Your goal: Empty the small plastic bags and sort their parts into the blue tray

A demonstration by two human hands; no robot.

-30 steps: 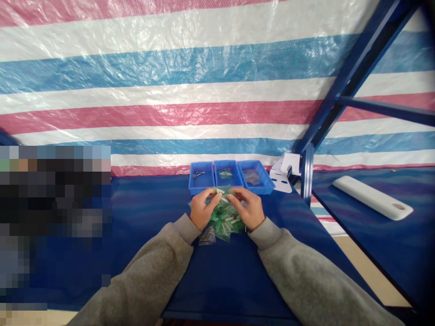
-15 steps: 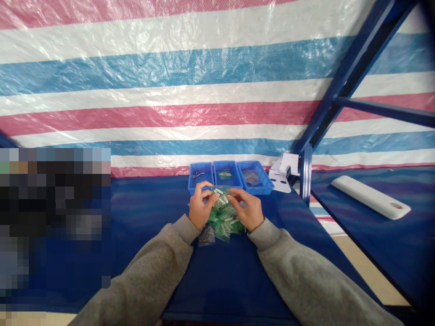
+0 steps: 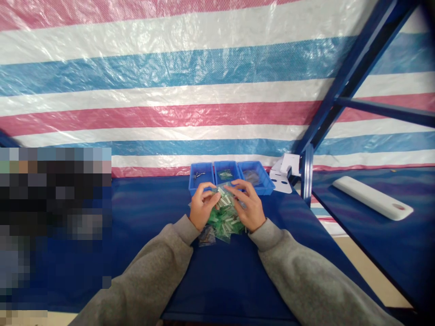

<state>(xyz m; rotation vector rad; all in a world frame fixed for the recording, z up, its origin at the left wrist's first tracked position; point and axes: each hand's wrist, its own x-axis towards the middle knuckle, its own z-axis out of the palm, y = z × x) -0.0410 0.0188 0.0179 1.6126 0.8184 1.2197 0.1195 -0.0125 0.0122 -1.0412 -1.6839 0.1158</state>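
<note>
A small clear plastic bag [image 3: 224, 194] with short whitish, rod-like parts inside is pinched between the thumb and fingers of my left hand [image 3: 203, 206]. My right hand [image 3: 250, 206] is at the bag's right side, fingers stretched out over its upper edge and thumb apart from them. Whether those fingertips touch the plastic I cannot tell. Under both hands lies a pile of similar bags [image 3: 224, 222] with a green tint, partly hidden. A bag of darker small parts [image 3: 207, 236] lies at the pile's near left.
Three blue bins stand behind the pile: the left bin [image 3: 201, 184] holds metal pieces, the middle [image 3: 225, 164] a greenish bag, the right [image 3: 267, 182] clear bags. White cut-out card [image 3: 281, 181] lies beside a blue frame post [image 3: 306, 174]. A long white object [image 3: 372, 198] rests farther right.
My right fingers have loosened from their pinch and straightened along the bag's top edge. The bag has tilted slightly, showing more of its parts. My left hand keeps its hold.
</note>
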